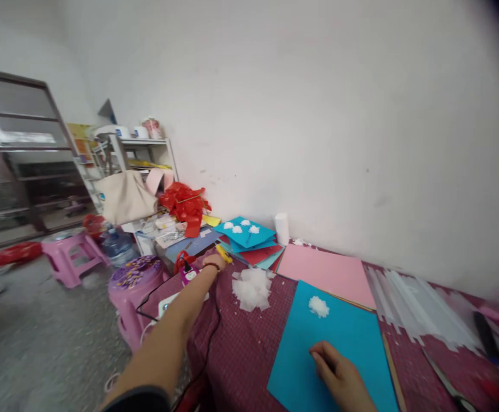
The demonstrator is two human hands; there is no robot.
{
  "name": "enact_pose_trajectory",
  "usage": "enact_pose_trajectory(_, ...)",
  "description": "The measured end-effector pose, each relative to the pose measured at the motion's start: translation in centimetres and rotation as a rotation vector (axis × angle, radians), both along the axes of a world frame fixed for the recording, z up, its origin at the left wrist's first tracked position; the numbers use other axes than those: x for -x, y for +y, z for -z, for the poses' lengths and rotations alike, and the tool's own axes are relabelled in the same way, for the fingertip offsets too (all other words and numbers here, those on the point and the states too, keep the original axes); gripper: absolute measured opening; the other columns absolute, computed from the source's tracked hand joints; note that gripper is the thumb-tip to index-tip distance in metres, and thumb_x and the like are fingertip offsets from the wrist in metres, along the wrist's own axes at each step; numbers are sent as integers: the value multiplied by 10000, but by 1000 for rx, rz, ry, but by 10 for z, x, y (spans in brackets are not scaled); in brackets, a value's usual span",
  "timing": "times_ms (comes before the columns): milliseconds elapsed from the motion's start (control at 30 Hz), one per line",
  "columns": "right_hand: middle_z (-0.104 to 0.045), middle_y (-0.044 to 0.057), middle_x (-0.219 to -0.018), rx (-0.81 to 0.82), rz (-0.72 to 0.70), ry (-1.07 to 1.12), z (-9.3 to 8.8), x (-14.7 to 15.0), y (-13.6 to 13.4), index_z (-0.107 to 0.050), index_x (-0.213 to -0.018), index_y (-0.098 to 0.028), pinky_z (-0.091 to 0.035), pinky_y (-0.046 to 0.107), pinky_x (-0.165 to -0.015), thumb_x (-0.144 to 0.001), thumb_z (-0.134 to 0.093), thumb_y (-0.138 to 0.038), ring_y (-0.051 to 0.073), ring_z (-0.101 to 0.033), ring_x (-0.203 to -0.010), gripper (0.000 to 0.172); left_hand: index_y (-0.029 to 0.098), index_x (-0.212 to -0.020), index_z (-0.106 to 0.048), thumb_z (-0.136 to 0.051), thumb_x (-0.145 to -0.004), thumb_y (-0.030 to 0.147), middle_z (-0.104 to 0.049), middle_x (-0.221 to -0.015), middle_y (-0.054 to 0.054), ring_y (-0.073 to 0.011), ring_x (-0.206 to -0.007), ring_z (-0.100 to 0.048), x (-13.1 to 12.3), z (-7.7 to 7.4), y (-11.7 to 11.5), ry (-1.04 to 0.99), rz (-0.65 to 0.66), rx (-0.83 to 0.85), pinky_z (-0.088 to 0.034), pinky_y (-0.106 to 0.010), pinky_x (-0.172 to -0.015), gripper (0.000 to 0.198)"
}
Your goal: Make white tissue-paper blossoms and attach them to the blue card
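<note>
My left hand [214, 262] reaches out to the far left of the table, its fingers closed around what looks like a yellow glue gun [224, 253]. Over the blue sheet [331, 332] my right hand [339, 372] is curled, thumb and forefinger pressed together; whatever they pinch, if anything, is too small to make out. A white ruffled paper flower [319, 306] sits on that blue sheet, just beyond my right fingers. Between my two hands lies a loose pile of thin white paper squares [253, 288].
Blue folded cards [249, 236] with several white flowers are stacked by the wall, beside a white roll [281, 229]. A pink sheet [327, 273], clear strips [425, 309] and scissors [447, 383] lie rightward. A black cord [210, 349] hangs at the table's left; pink stools [121, 309] stand below.
</note>
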State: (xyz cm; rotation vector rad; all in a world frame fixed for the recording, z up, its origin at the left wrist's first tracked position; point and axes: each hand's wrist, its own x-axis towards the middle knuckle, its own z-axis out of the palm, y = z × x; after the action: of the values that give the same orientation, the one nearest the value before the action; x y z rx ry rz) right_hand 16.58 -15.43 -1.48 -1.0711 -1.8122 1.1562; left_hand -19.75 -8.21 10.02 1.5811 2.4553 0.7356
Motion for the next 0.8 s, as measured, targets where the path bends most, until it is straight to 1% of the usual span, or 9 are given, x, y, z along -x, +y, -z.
enact_pose_trajectory(133,-547,-4,-571,14,-65,-40,8,0,4,-613,-694,-216,-404,264,-518,-776,-551,-505,176,-507,-544,307,127,-1187,-545,-552,-909,302,-568,-1182,-96,-227,-1000,-588,-9,2,12,100,-53,156,-511,-424,-838,329)
enact_pose_trajectory(233,-561,1,-576,19,-79,-60,11,4,7,-622,-706,-213,-409,273,-521,-779,-543,-510,184,-517,-549,316,145,-1189,-543,-563,-901,309,-574,-1177,-101,-226,-1003,-590,-27,9,10,180,2,200,-519,-428,-829,332)
enact_pose_trajectory(333,-557,0,-577,-6,-52,-73,11,7,6,-613,-716,-212,-392,277,-516,-803,-516,-489,185,-506,-544,306,146,-1177,-550,-564,-900,317,-578,-1171,-95,-220,-1005,-590,-60,24,-4,248,143,199,-514,-432,-842,326)
enact_pose_trajectory(467,-591,6,-613,-65,-71,-96,8,4,-3,-624,-744,-211,-396,284,-547,-816,-518,-415,191,-528,-574,241,95,-1020,-624,-500,-929,320,-641,-1026,-130,-241,-965,-613,-125,49,-25,252,395,111,-488,-414,-842,272)
enact_pose_trajectory(567,-620,17,-661,-92,-89,-136,5,5,-10,-621,-760,-205,-415,286,-579,-827,-507,-369,195,-560,-615,210,91,-890,-660,-410,-950,387,-666,-924,-179,-282,-918,-634,-168,58,-37,202,558,-3,-476,-386,-796,392)
enact_pose_trajectory(633,-628,23,-672,-92,-81,-158,3,7,-12,-619,-770,-200,-425,285,-584,-834,-496,-361,197,-575,-629,212,116,-844,-664,-385,-945,442,-673,-893,-172,-282,-880,-643,-188,59,-42,180,641,-60,-474,-372,-763,441)
enact_pose_trajectory(700,-638,30,-670,-89,-77,-163,-3,6,-11,-628,-754,-199,-440,285,-585,-833,-496,-385,200,-588,-634,241,136,-783,-653,-412,-926,466,-673,-840,-154,-268,-832,-643,-198,54,-43,110,706,-132,-467,-354,-739,432)
enact_pose_trajectory(767,-660,43,-673,-84,-35,-155,-11,-6,-8,-653,-722,-206,-467,293,-592,-803,-529,-452,210,-605,-636,287,156,-693,-615,-478,-889,475,-659,-755,-125,-246,-776,-633,-202,41,-36,-101,737,-254,-457,-336,-727,399)
enact_pose_trajectory(800,-678,53,-695,-76,25,-153,-15,-16,-8,-674,-727,-214,-486,303,-605,-772,-559,-496,220,-616,-645,308,165,-655,-589,-481,-885,476,-645,-715,-110,-233,-750,-625,-203,32,-28,-228,742,-321,-452,-327,-724,401)
